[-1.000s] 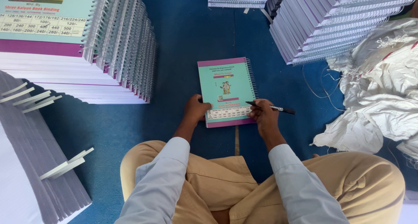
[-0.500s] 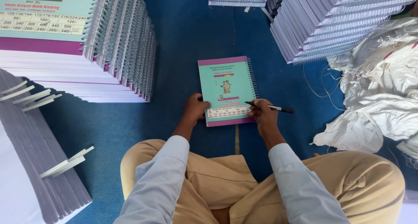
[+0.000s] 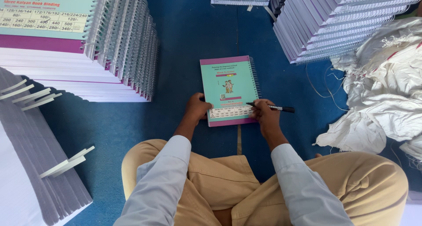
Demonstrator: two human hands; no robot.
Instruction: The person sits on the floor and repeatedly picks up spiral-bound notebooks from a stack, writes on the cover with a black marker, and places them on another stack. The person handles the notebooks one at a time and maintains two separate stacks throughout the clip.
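While the notebook [image 3: 229,89] lies flat on the blue floor [image 3: 189,54] straight ahead of the crossed legs, its long axis runs away from the person and its wire spine is on the right edge. The left hand [image 3: 197,108] rests with fingers curled over the near-left corner, pinning it. The right hand [image 3: 263,113] is closed around a black marker [image 3: 271,107], which lies crosswise with its tip at the near-right part of the cover. Both hands touch the near end; the right one holds the tool.
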